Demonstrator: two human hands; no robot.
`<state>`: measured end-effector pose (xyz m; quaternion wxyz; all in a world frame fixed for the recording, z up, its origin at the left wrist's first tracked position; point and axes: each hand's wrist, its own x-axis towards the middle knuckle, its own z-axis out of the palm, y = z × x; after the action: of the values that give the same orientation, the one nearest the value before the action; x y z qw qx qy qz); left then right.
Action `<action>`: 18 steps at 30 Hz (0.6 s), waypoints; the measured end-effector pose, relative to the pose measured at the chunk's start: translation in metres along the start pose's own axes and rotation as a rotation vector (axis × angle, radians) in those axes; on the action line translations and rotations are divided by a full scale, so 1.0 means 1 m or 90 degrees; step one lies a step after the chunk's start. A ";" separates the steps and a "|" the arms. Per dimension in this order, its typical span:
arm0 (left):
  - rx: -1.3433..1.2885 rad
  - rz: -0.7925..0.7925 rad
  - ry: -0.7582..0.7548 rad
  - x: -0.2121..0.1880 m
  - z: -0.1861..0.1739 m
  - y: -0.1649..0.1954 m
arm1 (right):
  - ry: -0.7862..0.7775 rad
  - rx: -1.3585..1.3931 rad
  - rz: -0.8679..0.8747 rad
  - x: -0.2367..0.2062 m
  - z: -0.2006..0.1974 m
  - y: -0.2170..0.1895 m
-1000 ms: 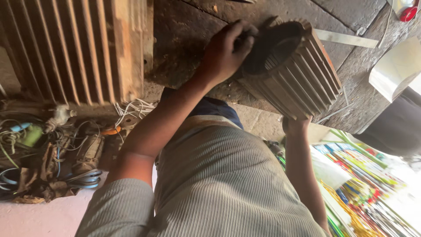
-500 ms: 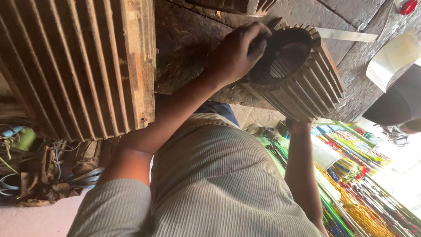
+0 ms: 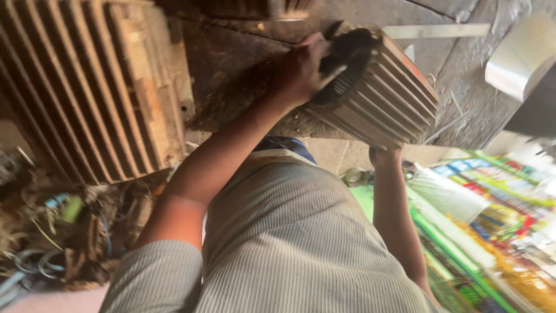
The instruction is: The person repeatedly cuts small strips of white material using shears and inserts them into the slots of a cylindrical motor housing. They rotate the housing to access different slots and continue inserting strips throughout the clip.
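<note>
A cylindrical finned metal motor housing (image 3: 388, 98) with a dark hollow inside is held up in front of my chest, tilted. My left hand (image 3: 301, 69) grips its open rim, fingers curled over the edge into the dark opening. My right hand (image 3: 384, 155) is against the housing's underside and bears it from below. Its fingers are hidden behind the fins, so only the wrist and forearm show. My grey ribbed shirt (image 3: 301, 243) fills the lower middle of the view.
A much larger finned motor casing (image 3: 87, 87), rusty brown, stands close at the left. A tangle of wires and scrap (image 3: 69, 232) lies below it. Colourful packets (image 3: 492, 220) crowd the right. A flat metal strip (image 3: 440, 29) lies on the stained concrete floor (image 3: 231, 64).
The view has swung so the large casing looms bigger at the left. The small housing has tilted and sits further right. Both hands keep their hold on it.
</note>
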<state>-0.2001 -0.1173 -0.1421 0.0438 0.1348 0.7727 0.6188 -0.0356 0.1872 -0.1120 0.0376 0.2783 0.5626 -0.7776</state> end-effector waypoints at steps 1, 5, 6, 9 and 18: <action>-0.004 -0.010 -0.009 0.000 -0.002 0.003 | 0.030 0.016 0.002 -0.001 -0.003 0.004; -0.003 -0.005 -0.036 -0.003 -0.015 0.019 | 0.012 0.037 -0.019 0.000 -0.009 0.012; 0.018 -0.020 -0.048 -0.004 -0.018 0.025 | 0.025 0.072 0.001 0.002 -0.008 0.010; 0.007 -0.008 -0.061 -0.008 -0.025 0.041 | -0.032 -0.035 -0.033 0.009 -0.006 0.002; -0.042 -0.036 -0.173 -0.024 -0.012 0.045 | 0.031 -0.050 -0.083 0.013 0.025 -0.006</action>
<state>-0.1733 -0.1259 -0.0986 0.1698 0.1944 0.7425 0.6181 -0.0588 0.1700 -0.1077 -0.0161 0.2580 0.6102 -0.7489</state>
